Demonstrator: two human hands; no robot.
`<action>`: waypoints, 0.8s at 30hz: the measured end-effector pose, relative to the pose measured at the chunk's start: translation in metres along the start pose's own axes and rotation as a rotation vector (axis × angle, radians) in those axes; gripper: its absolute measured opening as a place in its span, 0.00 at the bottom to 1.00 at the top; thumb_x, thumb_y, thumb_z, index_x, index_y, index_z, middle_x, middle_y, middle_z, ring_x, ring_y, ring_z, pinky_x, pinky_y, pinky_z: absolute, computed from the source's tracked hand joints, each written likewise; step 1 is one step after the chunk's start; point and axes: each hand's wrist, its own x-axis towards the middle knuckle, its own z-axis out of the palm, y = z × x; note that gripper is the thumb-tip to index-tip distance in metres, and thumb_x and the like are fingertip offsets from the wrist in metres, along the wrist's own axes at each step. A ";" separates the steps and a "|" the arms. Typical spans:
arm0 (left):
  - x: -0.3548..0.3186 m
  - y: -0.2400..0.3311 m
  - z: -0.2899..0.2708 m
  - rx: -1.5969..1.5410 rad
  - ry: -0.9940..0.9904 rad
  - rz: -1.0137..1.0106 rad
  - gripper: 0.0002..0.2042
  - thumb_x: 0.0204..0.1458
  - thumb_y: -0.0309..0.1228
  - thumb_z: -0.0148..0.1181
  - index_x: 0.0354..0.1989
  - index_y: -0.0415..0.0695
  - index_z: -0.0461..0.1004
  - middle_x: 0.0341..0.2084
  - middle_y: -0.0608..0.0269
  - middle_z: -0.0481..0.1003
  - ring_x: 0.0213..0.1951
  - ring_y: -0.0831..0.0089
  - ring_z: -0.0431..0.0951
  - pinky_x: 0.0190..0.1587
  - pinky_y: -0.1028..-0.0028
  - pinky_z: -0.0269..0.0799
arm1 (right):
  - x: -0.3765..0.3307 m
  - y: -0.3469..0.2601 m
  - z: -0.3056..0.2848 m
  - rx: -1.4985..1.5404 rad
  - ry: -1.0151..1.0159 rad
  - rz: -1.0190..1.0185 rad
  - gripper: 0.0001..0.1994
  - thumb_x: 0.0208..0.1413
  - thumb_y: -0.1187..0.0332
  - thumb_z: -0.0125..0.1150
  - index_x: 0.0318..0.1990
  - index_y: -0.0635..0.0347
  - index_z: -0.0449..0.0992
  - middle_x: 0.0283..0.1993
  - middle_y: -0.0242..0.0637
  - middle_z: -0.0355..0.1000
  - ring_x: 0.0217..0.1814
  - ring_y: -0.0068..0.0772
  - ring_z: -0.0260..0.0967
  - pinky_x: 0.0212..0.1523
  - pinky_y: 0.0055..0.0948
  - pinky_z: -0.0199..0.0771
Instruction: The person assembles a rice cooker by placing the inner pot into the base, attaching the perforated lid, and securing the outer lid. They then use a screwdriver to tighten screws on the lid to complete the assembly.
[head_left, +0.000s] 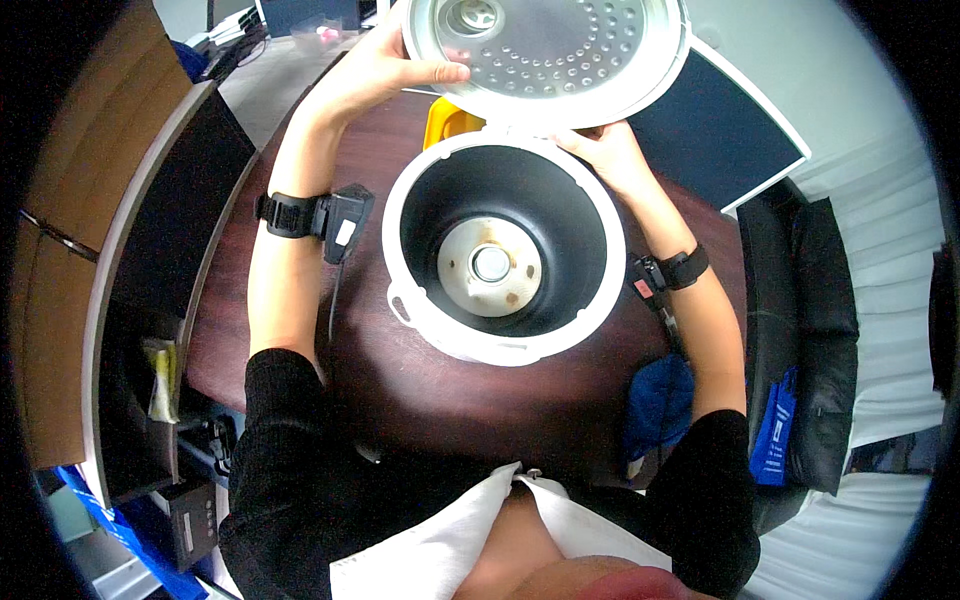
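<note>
A white rice cooker (402, 255) stands on the dark red-brown table with its lid raised at the far side. No inner pot sits in it; the dark chamber shows a round, stained metal heating plate (458, 272) with a button-like centre. My left hand (392, 68) grips the left edge of the lid (560, 60), thumb on the dimpled metal inner face and fingers behind. My right hand (608, 158) holds the back of the cooker near the hinge, its thumb by the rim; its other fingers are partly hidden behind the lid.
Something yellow (450, 122) shows behind the cooker. A dark monitor-like panel (710, 125) is at the far right, and a blue cloth item (660, 405) at the near right table edge. Shelving (165, 250) borders the left; a black chair (815, 330) is right. Black devices are strapped to both wrists.
</note>
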 end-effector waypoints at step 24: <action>-0.009 -0.061 -0.012 -0.013 0.228 -0.057 0.31 0.55 0.51 0.60 0.64 0.50 0.65 0.47 0.67 0.75 0.46 0.82 0.72 0.43 0.79 0.69 | 0.008 -0.067 -0.039 -0.217 0.410 -0.202 0.29 0.61 0.60 0.60 0.60 0.72 0.59 0.56 0.50 0.68 0.57 0.33 0.68 0.57 0.32 0.70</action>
